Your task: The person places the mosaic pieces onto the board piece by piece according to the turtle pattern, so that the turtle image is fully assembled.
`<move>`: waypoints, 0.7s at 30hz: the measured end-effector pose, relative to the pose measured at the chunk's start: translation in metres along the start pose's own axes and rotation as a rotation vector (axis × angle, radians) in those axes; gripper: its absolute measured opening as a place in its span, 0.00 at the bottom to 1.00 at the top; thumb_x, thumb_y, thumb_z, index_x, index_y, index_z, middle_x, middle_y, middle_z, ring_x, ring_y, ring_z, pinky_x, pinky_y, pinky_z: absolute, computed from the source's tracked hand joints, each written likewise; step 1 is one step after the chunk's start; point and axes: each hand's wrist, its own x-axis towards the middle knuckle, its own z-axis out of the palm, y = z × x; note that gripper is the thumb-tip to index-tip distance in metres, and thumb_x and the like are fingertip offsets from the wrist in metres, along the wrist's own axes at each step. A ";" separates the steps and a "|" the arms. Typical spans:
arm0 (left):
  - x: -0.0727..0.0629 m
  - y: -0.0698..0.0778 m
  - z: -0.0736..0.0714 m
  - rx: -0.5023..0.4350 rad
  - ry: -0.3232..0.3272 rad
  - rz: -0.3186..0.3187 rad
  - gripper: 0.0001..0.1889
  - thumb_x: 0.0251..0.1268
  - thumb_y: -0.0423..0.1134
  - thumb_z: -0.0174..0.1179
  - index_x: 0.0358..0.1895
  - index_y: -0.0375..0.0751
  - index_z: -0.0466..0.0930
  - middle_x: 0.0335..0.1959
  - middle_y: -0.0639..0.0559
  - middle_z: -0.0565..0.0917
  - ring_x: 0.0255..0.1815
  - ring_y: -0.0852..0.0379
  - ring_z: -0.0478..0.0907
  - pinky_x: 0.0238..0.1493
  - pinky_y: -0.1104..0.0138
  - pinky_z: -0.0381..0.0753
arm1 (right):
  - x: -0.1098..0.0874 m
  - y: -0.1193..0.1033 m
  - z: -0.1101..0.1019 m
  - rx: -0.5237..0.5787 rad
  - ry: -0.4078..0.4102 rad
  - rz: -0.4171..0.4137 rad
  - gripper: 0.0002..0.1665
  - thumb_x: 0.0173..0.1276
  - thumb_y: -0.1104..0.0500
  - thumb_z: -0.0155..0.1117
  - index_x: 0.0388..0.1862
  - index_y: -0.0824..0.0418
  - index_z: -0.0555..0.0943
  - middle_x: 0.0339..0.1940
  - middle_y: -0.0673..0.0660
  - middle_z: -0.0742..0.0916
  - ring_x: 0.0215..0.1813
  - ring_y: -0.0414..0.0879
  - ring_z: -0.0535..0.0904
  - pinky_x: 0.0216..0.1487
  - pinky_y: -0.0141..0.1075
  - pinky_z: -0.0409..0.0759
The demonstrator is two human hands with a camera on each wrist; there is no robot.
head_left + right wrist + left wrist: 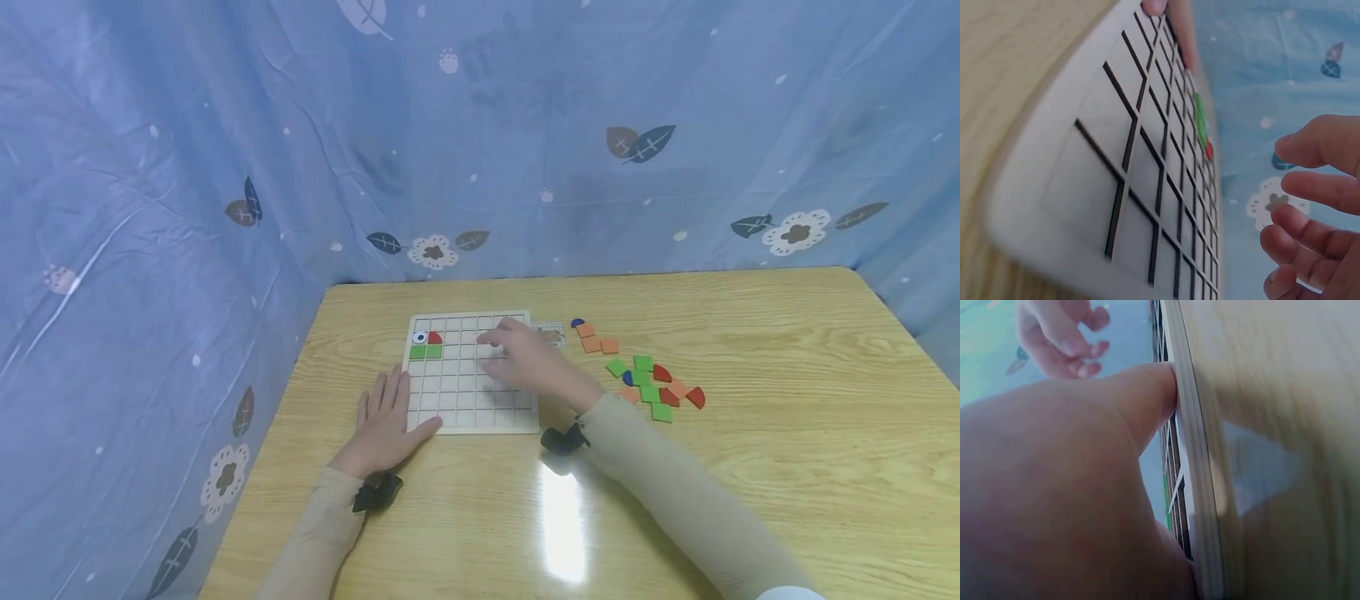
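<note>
A white grid board (457, 404) lies on the table. In its upper left cells sit a round eye tile (420, 337), a red quarter-circle tile (435, 337) and two green square tiles (425, 352). My left hand (384, 429) rests at the board's left side with fingers extended, and its thumb (1154, 394) touches the front edge. Over the right half of the board hovers my right hand (528, 360). Its fingers (1310, 225) are loosely bent and apart, with nothing between them in the right wrist view.
Right of the board, loose green tiles (650, 393), orange tiles (592, 344), red tiles (696, 397) and blue tiles (577, 322) are scattered on the wooden table (787, 433). A printed card (551, 327) lies by the board's right edge, partly behind my right hand. A blue curtain (525, 167) hangs behind.
</note>
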 end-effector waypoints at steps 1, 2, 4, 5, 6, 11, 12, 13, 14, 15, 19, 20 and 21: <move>0.000 -0.001 0.001 -0.006 0.004 0.004 0.56 0.74 0.70 0.49 0.85 0.33 0.33 0.87 0.38 0.32 0.87 0.35 0.26 0.80 0.34 0.29 | -0.005 0.001 -0.002 0.007 0.003 0.005 0.25 0.72 0.54 0.67 0.66 0.59 0.82 0.59 0.60 0.84 0.55 0.53 0.85 0.56 0.52 0.83; 0.000 -0.002 0.002 -0.011 0.008 0.006 0.56 0.74 0.70 0.49 0.85 0.33 0.34 0.87 0.38 0.32 0.87 0.35 0.26 0.80 0.34 0.29 | -0.010 0.002 -0.004 0.019 0.005 0.004 0.25 0.72 0.54 0.67 0.66 0.60 0.82 0.59 0.60 0.84 0.55 0.54 0.85 0.55 0.51 0.84; 0.000 -0.003 0.003 -0.018 0.016 0.015 0.56 0.74 0.70 0.49 0.85 0.33 0.34 0.87 0.38 0.32 0.87 0.35 0.26 0.80 0.34 0.29 | -0.020 0.005 -0.009 0.036 0.014 0.009 0.26 0.72 0.55 0.67 0.66 0.61 0.82 0.58 0.60 0.83 0.54 0.54 0.84 0.53 0.48 0.84; 0.000 -0.003 0.004 -0.026 0.022 0.023 0.56 0.74 0.70 0.49 0.85 0.33 0.34 0.87 0.38 0.33 0.87 0.34 0.26 0.80 0.34 0.29 | -0.025 0.006 -0.012 0.039 0.021 0.003 0.26 0.72 0.55 0.68 0.66 0.61 0.82 0.58 0.61 0.83 0.53 0.54 0.84 0.53 0.48 0.84; 0.000 -0.004 0.004 -0.029 0.025 0.028 0.56 0.74 0.70 0.49 0.85 0.33 0.33 0.87 0.38 0.32 0.87 0.34 0.26 0.80 0.34 0.28 | -0.030 0.007 -0.014 0.045 0.031 0.001 0.25 0.71 0.55 0.68 0.65 0.62 0.83 0.57 0.61 0.83 0.52 0.54 0.84 0.52 0.47 0.83; 0.001 -0.006 0.006 -0.046 0.031 0.039 0.57 0.73 0.72 0.49 0.85 0.33 0.33 0.87 0.38 0.32 0.87 0.34 0.25 0.80 0.34 0.27 | -0.050 0.018 -0.021 0.057 0.082 -0.015 0.23 0.70 0.57 0.70 0.62 0.62 0.84 0.61 0.63 0.82 0.46 0.52 0.82 0.47 0.42 0.83; 0.001 -0.006 0.006 -0.044 0.029 0.037 0.57 0.73 0.72 0.48 0.85 0.33 0.33 0.87 0.38 0.32 0.87 0.35 0.25 0.80 0.34 0.27 | -0.054 0.020 -0.022 0.066 0.088 -0.008 0.23 0.70 0.58 0.70 0.62 0.61 0.84 0.63 0.63 0.82 0.46 0.51 0.83 0.46 0.42 0.83; 0.001 -0.006 0.006 -0.041 0.026 0.034 0.57 0.73 0.72 0.48 0.85 0.33 0.33 0.87 0.38 0.31 0.87 0.35 0.25 0.80 0.34 0.27 | -0.059 0.021 -0.024 0.075 0.093 -0.007 0.22 0.70 0.58 0.70 0.62 0.61 0.84 0.65 0.64 0.81 0.47 0.51 0.83 0.46 0.42 0.84; 0.001 -0.006 0.006 -0.037 0.023 0.033 0.57 0.73 0.72 0.48 0.85 0.33 0.32 0.87 0.38 0.31 0.87 0.35 0.25 0.80 0.34 0.27 | -0.063 0.022 -0.026 0.081 0.097 -0.007 0.22 0.70 0.58 0.71 0.62 0.61 0.84 0.67 0.64 0.81 0.47 0.51 0.84 0.47 0.43 0.85; 0.001 -0.005 0.006 -0.031 0.021 0.029 0.57 0.73 0.72 0.47 0.85 0.33 0.32 0.87 0.38 0.31 0.87 0.35 0.24 0.80 0.34 0.27 | -0.067 0.024 -0.027 0.086 0.101 -0.012 0.22 0.70 0.58 0.71 0.62 0.61 0.84 0.68 0.65 0.80 0.48 0.51 0.85 0.47 0.44 0.85; 0.000 -0.002 0.004 -0.012 0.012 0.016 0.57 0.74 0.71 0.48 0.85 0.33 0.32 0.87 0.38 0.31 0.87 0.35 0.25 0.80 0.35 0.28 | -0.080 0.032 -0.034 0.081 0.123 -0.035 0.25 0.70 0.59 0.72 0.65 0.61 0.83 0.71 0.63 0.80 0.47 0.51 0.85 0.46 0.44 0.85; -0.001 -0.001 0.003 -0.010 0.012 0.013 0.56 0.74 0.70 0.48 0.85 0.33 0.32 0.87 0.38 0.31 0.87 0.35 0.25 0.80 0.35 0.29 | -0.082 0.034 -0.036 0.077 0.130 -0.038 0.25 0.70 0.59 0.72 0.65 0.60 0.83 0.70 0.62 0.81 0.47 0.51 0.84 0.45 0.43 0.85; -0.001 -0.001 0.002 -0.009 0.010 0.011 0.56 0.74 0.70 0.48 0.85 0.33 0.32 0.87 0.38 0.32 0.87 0.35 0.25 0.80 0.35 0.29 | -0.085 0.036 -0.037 0.075 0.137 -0.040 0.25 0.69 0.60 0.73 0.65 0.60 0.83 0.68 0.62 0.81 0.47 0.51 0.83 0.45 0.43 0.84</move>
